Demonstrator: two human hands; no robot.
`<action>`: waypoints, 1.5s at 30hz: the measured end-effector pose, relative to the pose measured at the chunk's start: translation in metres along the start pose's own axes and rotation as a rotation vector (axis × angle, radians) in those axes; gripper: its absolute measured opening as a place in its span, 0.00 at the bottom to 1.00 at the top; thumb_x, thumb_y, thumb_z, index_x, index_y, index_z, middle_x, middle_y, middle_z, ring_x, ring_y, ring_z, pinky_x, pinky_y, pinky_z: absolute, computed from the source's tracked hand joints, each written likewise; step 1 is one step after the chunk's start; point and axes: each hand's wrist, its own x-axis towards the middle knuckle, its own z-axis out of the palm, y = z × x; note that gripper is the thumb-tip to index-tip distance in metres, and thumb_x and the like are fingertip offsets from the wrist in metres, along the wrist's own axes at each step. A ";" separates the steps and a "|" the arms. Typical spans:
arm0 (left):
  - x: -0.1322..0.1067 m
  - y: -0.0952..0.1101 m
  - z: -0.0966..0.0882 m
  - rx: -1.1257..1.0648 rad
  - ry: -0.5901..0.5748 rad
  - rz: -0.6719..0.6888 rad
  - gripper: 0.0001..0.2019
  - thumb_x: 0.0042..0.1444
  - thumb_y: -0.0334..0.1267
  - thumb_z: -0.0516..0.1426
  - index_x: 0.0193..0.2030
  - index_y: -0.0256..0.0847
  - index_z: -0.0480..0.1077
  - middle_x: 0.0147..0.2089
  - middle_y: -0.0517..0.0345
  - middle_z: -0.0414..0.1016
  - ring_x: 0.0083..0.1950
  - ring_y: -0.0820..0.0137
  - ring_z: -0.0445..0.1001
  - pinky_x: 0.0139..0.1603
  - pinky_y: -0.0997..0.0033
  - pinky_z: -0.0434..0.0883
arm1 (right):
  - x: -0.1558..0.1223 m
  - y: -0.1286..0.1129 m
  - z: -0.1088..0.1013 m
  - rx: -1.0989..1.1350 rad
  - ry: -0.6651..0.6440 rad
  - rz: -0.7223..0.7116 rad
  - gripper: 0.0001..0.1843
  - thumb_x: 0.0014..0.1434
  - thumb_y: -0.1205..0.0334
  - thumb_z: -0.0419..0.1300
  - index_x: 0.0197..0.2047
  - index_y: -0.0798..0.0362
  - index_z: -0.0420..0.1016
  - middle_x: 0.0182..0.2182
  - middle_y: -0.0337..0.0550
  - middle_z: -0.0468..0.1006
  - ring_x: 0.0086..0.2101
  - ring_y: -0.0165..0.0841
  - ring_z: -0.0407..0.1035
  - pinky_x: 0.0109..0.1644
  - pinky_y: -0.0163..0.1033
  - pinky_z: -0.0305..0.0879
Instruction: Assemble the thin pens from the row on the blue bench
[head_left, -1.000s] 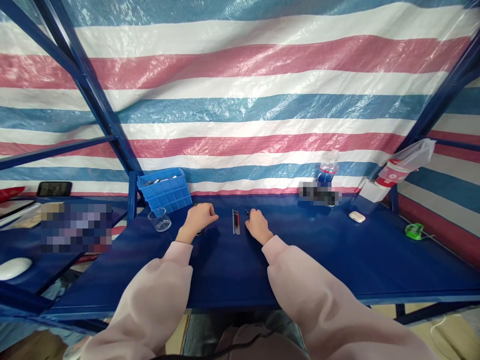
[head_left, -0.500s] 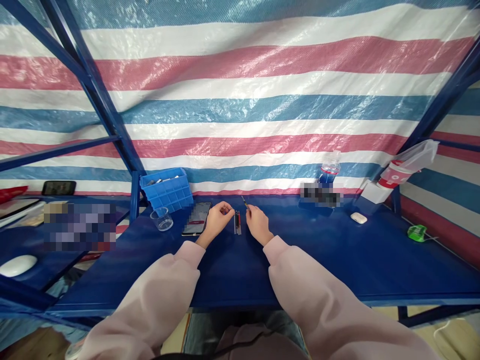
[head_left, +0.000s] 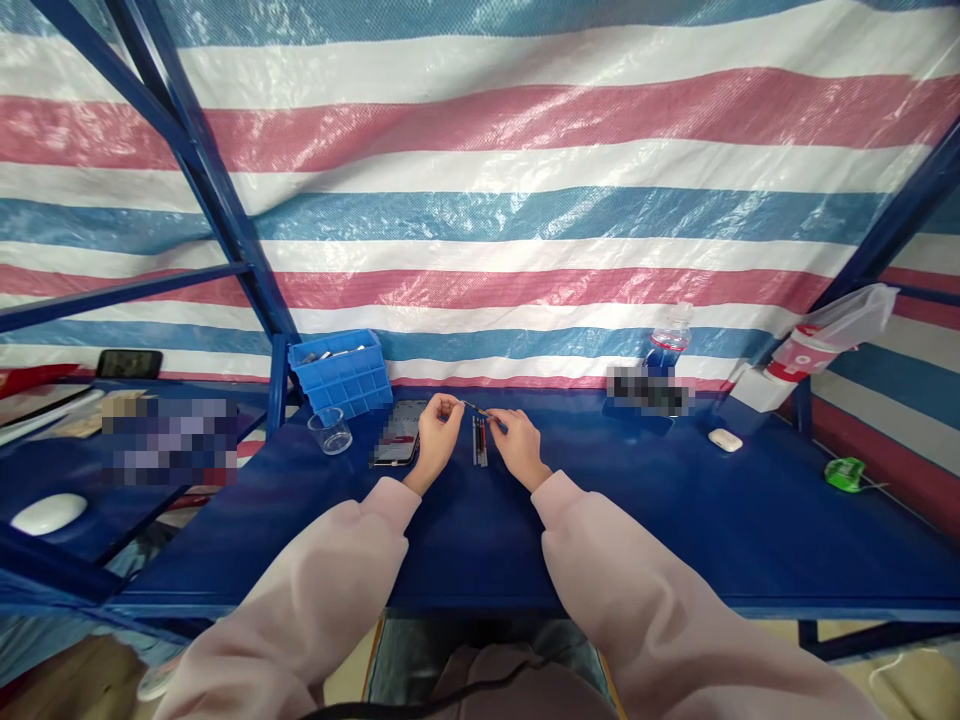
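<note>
The striped tarp (head_left: 525, 180) fills everything behind the blue table (head_left: 675, 520) where I work. At the back left of the table stands a blue compartment bin (head_left: 341, 372), with a phone (head_left: 397, 435) lying flat in front of it and a clear cup (head_left: 330, 430) just left of the phone.

My 2 hands meet near the middle of the table's far half. My left hand (head_left: 439, 432) is raised on its wrist, thumb and fingertips pinched shut on 1 end of a thin pen refill (head_left: 474, 407). My right hand (head_left: 519, 440) is closed on the other end, so the refill spans the gap between them, just above the tabletop and slightly tilted. Right below it, between my hands, a short row of spare refills (head_left: 480, 443) lies side by side on the table.

I judge the refill to be very light, narrow and smooth, so it could roll or slip in a loose pinch, and it may flex if squeezed mid-length. Taking it near the ends with fingertips seems soundest.
</note>
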 end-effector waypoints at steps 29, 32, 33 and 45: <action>0.004 -0.005 0.000 -0.098 0.031 -0.059 0.09 0.50 0.42 0.55 0.30 0.38 0.65 0.26 0.62 0.64 0.27 0.76 0.63 0.29 0.77 0.63 | -0.001 -0.005 -0.005 -0.016 -0.028 0.010 0.15 0.63 0.59 0.47 0.49 0.43 0.71 0.42 0.36 0.74 0.43 0.30 0.63 0.48 0.33 0.59; 0.003 -0.007 0.001 -0.064 -0.030 -0.043 0.10 0.49 0.43 0.55 0.31 0.38 0.65 0.28 0.60 0.66 0.29 0.75 0.65 0.32 0.76 0.65 | -0.001 -0.007 -0.006 -0.009 -0.026 -0.003 0.15 0.63 0.60 0.47 0.49 0.44 0.71 0.43 0.36 0.74 0.43 0.29 0.64 0.50 0.33 0.59; 0.003 -0.007 0.001 -0.057 -0.055 -0.036 0.10 0.49 0.43 0.55 0.31 0.38 0.65 0.28 0.60 0.66 0.30 0.74 0.65 0.33 0.76 0.65 | -0.001 -0.007 -0.006 -0.005 -0.023 -0.009 0.15 0.63 0.60 0.47 0.49 0.44 0.71 0.43 0.36 0.74 0.43 0.29 0.64 0.51 0.33 0.58; 0.000 -0.004 0.003 -0.057 -0.297 0.022 0.10 0.50 0.43 0.57 0.32 0.37 0.70 0.31 0.58 0.71 0.30 0.74 0.67 0.33 0.76 0.65 | 0.000 -0.003 -0.001 0.118 -0.002 -0.044 0.15 0.62 0.59 0.48 0.47 0.48 0.72 0.43 0.38 0.75 0.42 0.30 0.67 0.50 0.34 0.59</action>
